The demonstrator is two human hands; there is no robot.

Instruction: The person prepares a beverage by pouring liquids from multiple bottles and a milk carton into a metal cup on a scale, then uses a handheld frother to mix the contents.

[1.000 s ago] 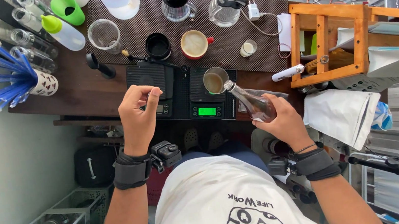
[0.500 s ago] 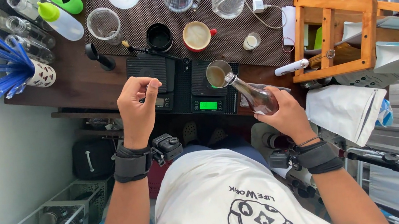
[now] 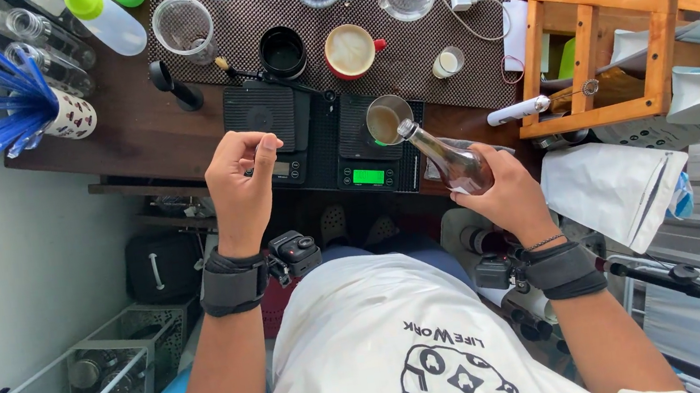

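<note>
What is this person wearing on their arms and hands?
Both hands, left and right, are bare, arms uncovered. Each wrist carries a broad dark strap with a small black camera mounted on it. The right wrist also has a thin bracelet.
</note>
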